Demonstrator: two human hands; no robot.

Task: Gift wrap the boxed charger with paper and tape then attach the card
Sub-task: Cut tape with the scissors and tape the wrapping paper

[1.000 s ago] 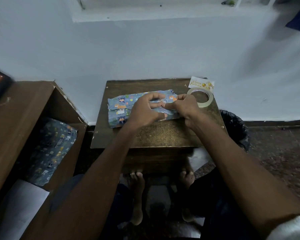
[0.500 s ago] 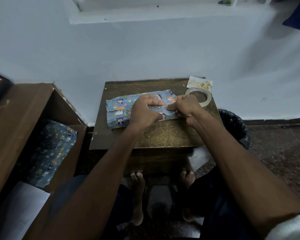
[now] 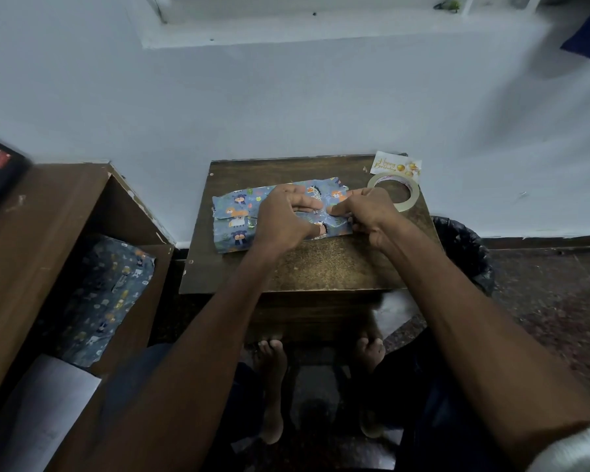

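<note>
The boxed charger, wrapped in blue animal-print paper (image 3: 236,218), lies on a small brown table (image 3: 321,267). My left hand (image 3: 283,219) covers its middle, fingers stretched flat along the top and thumb at the near side. My right hand (image 3: 368,212) is at the package's right end, its fingers curled and pinching the paper fold there, forefinger pointing left toward my left fingers. A roll of clear tape (image 3: 394,192) lies flat just behind my right hand. The white birthday card (image 3: 395,165) rests at the table's back right corner.
A brown shelf unit (image 3: 48,233) stands to the left, with more printed paper (image 3: 106,294) and a white sheet (image 3: 45,410) inside. A black-lined bin (image 3: 464,250) sits right of the table. The white wall runs close behind. My bare feet show under the table.
My right hand's fingers have worked at the right end fold and its forefinger now reaches onto the package top. My left hand's fingers have flattened slightly. The package stays in place.
</note>
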